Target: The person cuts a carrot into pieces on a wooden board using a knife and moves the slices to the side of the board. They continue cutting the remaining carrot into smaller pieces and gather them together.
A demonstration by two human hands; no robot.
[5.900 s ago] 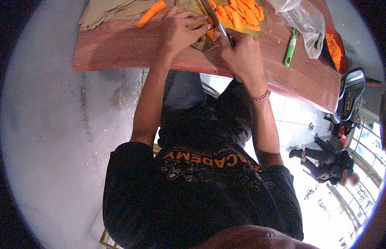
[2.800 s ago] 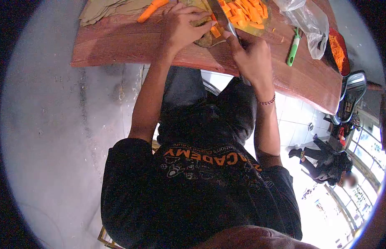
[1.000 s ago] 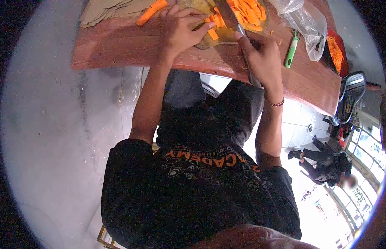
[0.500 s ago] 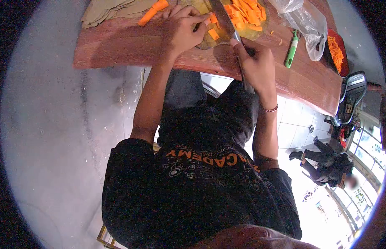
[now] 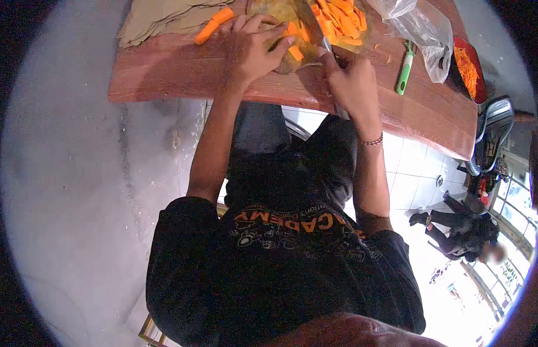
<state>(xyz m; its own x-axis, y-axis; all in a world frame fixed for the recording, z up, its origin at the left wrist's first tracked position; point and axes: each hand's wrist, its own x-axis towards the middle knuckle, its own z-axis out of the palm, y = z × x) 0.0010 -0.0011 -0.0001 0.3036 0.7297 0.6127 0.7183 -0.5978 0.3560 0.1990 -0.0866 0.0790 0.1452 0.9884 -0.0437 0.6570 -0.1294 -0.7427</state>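
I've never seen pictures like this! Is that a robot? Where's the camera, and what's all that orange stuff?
No robot here: those are a person's own two hands. Every picture comes from one camera on their head, looking down, so you see the arms reaching away from you. The right hand holds a knife over a chopping board. The left hand rests beside it, fingertips near the cut pieces. The orange stuff looks like carrot: a pile of chunks on the board, and thin shreds in a container to the right. Also on the wooden table are brown sheets, a clear plastic bag and what seems a green-and-white peeler.
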